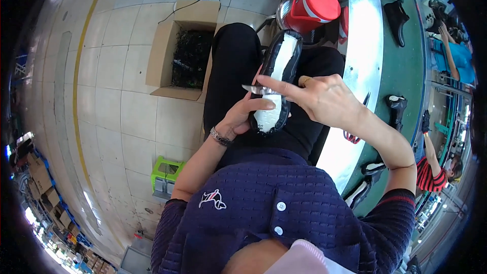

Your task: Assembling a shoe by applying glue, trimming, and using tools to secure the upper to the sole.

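A black shoe (274,104) rests on my lap, sole side up. Its white bottom is ringed by a gathered black edge. My left hand (242,114) grips the shoe from the left, thumb pressed on the white bottom. My right hand (324,99) comes in from the right with its index finger stretched across the shoe. Beneath that finger, a small knife with a curved metal blade (252,89) points left over the middle of the shoe. Its handle is hidden in my right hand.
An open cardboard box (161,66) of black scraps stands on the floor at left. A red-lidded jug (321,4) is beyond my knees. A metal ledge (366,45) and green conveyor (413,66) with black shoes run along my right. A green stool (161,165) stands lower left. Other people work beyond.
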A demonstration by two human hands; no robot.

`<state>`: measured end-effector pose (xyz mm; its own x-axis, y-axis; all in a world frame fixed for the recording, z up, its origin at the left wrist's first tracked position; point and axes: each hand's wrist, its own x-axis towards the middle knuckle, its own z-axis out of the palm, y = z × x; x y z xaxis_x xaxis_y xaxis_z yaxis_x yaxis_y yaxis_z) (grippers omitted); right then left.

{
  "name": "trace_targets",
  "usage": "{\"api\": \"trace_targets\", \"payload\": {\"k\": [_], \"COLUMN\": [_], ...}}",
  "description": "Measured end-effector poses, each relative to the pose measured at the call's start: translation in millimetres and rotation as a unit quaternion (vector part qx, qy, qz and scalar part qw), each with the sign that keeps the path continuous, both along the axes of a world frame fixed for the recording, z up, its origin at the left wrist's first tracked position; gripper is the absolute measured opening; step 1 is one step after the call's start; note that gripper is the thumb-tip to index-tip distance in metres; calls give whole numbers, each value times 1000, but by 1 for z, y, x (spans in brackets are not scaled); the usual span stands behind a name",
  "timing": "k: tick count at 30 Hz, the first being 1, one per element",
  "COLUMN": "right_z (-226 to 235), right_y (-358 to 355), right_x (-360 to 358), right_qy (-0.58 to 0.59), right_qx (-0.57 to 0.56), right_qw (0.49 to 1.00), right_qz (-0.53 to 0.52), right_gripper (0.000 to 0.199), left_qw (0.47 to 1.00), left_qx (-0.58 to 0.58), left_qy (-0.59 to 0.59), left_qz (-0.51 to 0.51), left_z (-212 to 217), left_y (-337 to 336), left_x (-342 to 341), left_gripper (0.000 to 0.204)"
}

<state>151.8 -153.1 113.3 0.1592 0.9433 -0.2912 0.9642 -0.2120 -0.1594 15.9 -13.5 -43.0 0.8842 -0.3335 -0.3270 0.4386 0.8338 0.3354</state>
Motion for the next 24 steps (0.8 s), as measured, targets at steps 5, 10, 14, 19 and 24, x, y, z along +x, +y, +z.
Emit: {"api": "trace_targets", "payload": {"k": [5,10,14,19,24], "right_z": [-21,-16,-41,-18,-16], "right_y": [-3,-4,-14,-9,-9], "right_x": [8,3,8,-6,-22], "right_qy": [106,97,143,113,14], "right_qx": [-58,27,116,65,-38], "right_qw": [986,991,978,988,998], "right_qz": [-114,-92,-98,-88,-38], "right_gripper": [67,67,66,72,78], "left_qw": [1000,999,998,999,998], "left_qx": [13,-31,18,34,55], "left_qy": [-12,-7,-51,-16,37], "left_qz": [17,8,9,25,2], "left_z": [6,14,12,7,11], "left_y": [-1,2,-3,-1,5], "left_x": [2,2,4,-1,-3], "left_gripper": [64,76,53,51,61]}}
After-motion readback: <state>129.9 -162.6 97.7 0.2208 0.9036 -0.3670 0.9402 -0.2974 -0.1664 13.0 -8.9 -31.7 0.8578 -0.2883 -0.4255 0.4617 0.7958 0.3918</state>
